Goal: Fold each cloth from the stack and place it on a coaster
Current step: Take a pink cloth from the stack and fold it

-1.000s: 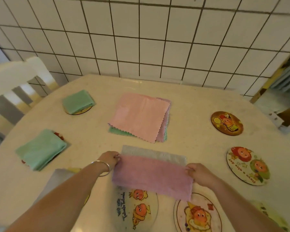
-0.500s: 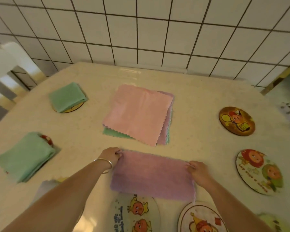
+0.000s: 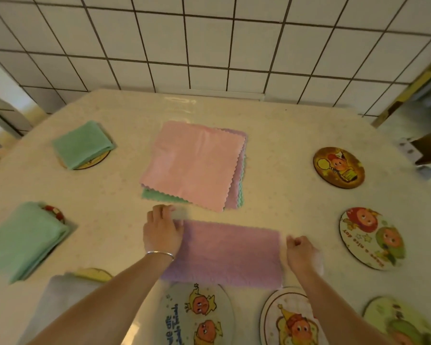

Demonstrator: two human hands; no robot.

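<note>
- A lilac cloth [image 3: 228,252] lies folded into a wide strip on the pale table [image 3: 284,145], just this side of the stack of cloths [image 3: 194,165].
- Her left hand [image 3: 162,231] rests flat on the strip's left end, fingers loosely spread and pressing down; a thin silver bangle [image 3: 159,253] circles that wrist.
- The right hand [image 3: 301,252] sits at the strip's right edge with its fingers curled in; it is a bit blurred, so I cannot tell whether it pinches the hem or only touches it.
- The stack has a pink cloth on top, with lilac and green edges peeking out below and to the right.
- Over on the left, a folded green cloth [image 3: 82,144] covers most of one coaster [image 3: 97,161], and a second folded green cloth [image 3: 23,241] covers another with a red rim [image 3: 55,214].
- Bare cartoon coasters ring the right and near side: a dark one [image 3: 339,167], a white one with two faces [image 3: 372,239], and two [image 3: 197,316] [image 3: 291,319] just below the strip.
- White tiled wall [image 3: 209,46] behind the table.
</note>
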